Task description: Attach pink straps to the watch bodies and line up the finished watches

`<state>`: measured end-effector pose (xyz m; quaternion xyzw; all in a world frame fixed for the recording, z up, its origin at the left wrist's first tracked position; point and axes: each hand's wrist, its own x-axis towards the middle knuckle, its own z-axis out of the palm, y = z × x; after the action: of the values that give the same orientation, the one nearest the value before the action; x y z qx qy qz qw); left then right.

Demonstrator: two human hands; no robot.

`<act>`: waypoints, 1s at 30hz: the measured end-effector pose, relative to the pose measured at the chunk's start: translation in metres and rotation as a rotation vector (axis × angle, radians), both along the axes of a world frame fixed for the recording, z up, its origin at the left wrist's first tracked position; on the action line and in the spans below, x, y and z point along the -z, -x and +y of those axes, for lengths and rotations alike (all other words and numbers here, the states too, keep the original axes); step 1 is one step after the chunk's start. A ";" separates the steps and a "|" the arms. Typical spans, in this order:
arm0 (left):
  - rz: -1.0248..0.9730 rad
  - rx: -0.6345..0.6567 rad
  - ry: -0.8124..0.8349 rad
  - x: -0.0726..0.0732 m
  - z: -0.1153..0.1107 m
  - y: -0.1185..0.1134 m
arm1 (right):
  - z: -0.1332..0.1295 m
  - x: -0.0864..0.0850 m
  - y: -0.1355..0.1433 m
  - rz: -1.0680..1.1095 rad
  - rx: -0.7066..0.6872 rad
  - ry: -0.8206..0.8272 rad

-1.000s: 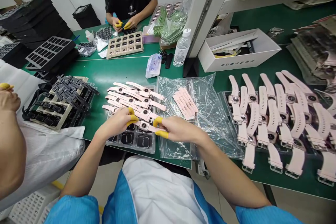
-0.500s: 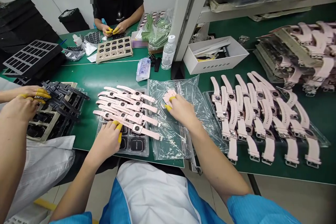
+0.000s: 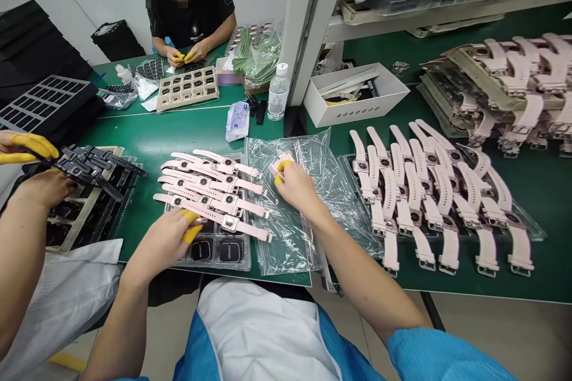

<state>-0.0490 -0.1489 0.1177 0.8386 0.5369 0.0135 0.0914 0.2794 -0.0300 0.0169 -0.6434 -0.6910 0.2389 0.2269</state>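
Note:
My left hand is closed over the front left of a clear plastic tray, yellow covers on its fingertips. Between these fingers shows the edge of a small, shiny piece that looks like a watch case. Black square watch faces lie in the tray's front compartments. Across its back rest several pink-strapped watches, backs up. My right hand, also with yellow fingertip covers, is closed on pink watch straps lying on a clear plastic bag. Its fingers partly hide the straps.
More pink-strapped watches cover a tray at right, with stacked trays behind. A water bottle and white box stand beyond the bag. At left, a co-worker's hands handle black watches; another person sits opposite.
My left hand has drawn slightly left and toward me, with a shiny edge now showing at its fingertips. My right fingers have closed on the pink straps. The neighbour's hands have moved apart.

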 end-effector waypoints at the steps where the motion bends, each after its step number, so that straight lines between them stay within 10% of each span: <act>1: -0.083 -0.043 -0.019 -0.009 0.002 0.000 | 0.001 0.000 -0.001 0.182 0.015 -0.002; 5: -0.413 -0.215 -0.084 -0.033 0.031 -0.031 | -0.002 -0.010 -0.002 0.985 -0.021 0.099; 9: -0.718 -0.128 0.023 -0.006 0.088 -0.089 | -0.012 -0.022 0.003 1.384 -0.213 0.355; 16: -0.773 0.078 0.029 0.069 0.128 -0.124 | -0.024 -0.019 0.022 1.454 -0.242 0.457; 23: -0.687 0.327 -0.104 0.068 0.121 -0.116 | -0.028 -0.015 0.028 1.360 -0.298 0.460; 30: -0.689 0.294 -0.139 0.072 0.120 -0.119 | -0.026 -0.017 0.028 1.491 -0.244 0.525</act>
<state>0.0696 -0.0288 0.0461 0.8570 0.3466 0.3179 0.2105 0.2515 -0.0562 0.0344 -0.2662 -0.3440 0.7842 0.4425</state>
